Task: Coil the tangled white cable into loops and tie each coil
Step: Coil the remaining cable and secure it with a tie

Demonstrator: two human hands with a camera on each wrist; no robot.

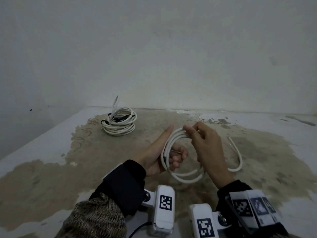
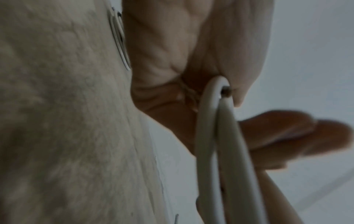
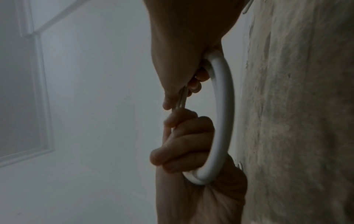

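Note:
A small coil of white cable (image 1: pixel 186 177) hangs between my hands above the stained floor. My left hand (image 1: pixel 173 158) curls its fingers round the coil's left side, thumb stretched out straight. My right hand (image 1: pixel 191 133) pinches the top of the loops. The cable's loose tail (image 1: pixel 240 160) curves away to the right and lies on the floor. In the left wrist view the cable (image 2: pixel 208 136) runs out of my left palm (image 2: pixel 168 60). In the right wrist view the loop (image 3: pixel 225 115) spans from my right hand (image 3: pixel 182 53) down to my left fingers (image 3: pixel 187 148).
A second white coil (image 1: pixel 120 125), bound with a dark tie and with a pale strip sticking up, sits on the floor at the back left. A white wall (image 1: pixel 154 48) rises just behind it. The floor (image 1: pixel 51 177) is patchy bare concrete.

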